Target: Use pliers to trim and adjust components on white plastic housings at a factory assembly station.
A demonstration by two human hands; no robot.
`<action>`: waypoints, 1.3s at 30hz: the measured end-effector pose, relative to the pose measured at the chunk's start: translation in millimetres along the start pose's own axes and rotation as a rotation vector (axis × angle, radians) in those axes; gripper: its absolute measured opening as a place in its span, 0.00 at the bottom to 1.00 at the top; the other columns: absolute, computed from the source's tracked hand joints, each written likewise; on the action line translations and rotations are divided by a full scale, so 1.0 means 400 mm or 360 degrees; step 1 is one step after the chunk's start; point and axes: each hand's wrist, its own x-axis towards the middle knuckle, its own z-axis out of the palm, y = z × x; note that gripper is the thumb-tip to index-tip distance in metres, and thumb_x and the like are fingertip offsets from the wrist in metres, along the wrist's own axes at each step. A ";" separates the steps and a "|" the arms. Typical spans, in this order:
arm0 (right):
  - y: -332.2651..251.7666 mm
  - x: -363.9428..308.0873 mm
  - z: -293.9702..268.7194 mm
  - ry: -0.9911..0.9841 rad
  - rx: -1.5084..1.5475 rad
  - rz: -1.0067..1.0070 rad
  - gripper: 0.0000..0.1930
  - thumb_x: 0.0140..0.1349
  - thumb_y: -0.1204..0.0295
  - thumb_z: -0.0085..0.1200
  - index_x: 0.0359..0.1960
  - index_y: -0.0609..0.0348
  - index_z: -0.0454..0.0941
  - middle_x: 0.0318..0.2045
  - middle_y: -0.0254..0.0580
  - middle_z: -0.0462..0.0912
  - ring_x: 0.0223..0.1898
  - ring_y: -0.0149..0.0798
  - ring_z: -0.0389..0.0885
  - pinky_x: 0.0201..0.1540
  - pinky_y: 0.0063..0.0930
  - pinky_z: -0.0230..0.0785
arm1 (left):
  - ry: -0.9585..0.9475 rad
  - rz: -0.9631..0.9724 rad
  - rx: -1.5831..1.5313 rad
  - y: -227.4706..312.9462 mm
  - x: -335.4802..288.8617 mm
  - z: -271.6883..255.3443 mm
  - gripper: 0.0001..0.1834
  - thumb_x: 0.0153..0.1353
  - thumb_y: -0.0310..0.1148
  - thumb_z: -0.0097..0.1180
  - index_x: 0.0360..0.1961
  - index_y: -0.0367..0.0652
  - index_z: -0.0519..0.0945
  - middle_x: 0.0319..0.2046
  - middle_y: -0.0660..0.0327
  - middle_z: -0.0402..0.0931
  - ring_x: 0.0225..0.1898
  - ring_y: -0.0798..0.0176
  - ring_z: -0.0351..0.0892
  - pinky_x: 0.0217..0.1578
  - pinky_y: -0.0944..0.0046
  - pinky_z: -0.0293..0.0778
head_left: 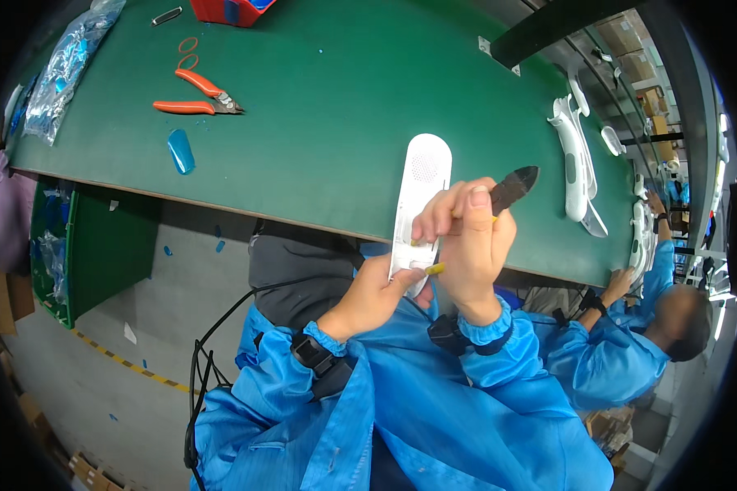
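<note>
My left hand [368,296] is closed on the lower end of a long white plastic housing [422,176] with rounded ends. A patch of small holes shows near its upper end. The housing is tilted across the table's front edge. Over its right side, my right hand [473,245] is closed on dark-headed pliers [515,190]. Their jaws point up and right, away from the housing, and bits of yellow handle show between and below the fingers. My right fingers hide part of the housing, and whether they touch it I cannot tell.
On the green table [319,123] lie orange-handled cutters [196,98], a blue film piece [182,152] and a clear plastic bag [70,69]. A red bin [225,11] stands at the back. White plastic parts [577,159] lie right, near a dark post [540,37]. A co-worker [610,352] sits at right.
</note>
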 end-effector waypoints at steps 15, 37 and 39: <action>0.028 -0.014 0.015 -0.0027 -0.0092 -0.0118 0.14 0.74 0.67 0.40 0.31 0.63 0.64 0.20 0.40 0.72 0.22 0.31 0.70 0.28 0.30 0.71 | -0.0021 -0.0002 -0.0089 -0.003 -0.003 -0.006 0.11 0.70 0.27 0.46 0.45 0.33 0.78 0.27 0.60 0.80 0.29 0.68 0.81 0.33 0.66 0.77; 0.009 -0.026 0.013 -0.0289 -0.0191 -0.0215 0.12 0.73 0.70 0.41 0.31 0.63 0.65 0.21 0.40 0.71 0.24 0.32 0.71 0.28 0.29 0.69 | 0.0093 0.0253 0.0400 0.000 -0.001 -0.007 0.10 0.69 0.30 0.49 0.40 0.33 0.78 0.24 0.60 0.79 0.28 0.68 0.79 0.33 0.64 0.75; 0.005 -0.017 0.013 -0.0277 -0.0322 -0.0068 0.13 0.73 0.67 0.42 0.30 0.60 0.63 0.21 0.41 0.68 0.23 0.34 0.69 0.29 0.33 0.70 | 0.0116 0.0249 0.0319 0.000 0.004 -0.001 0.10 0.68 0.30 0.49 0.41 0.32 0.78 0.25 0.60 0.80 0.29 0.68 0.79 0.34 0.64 0.75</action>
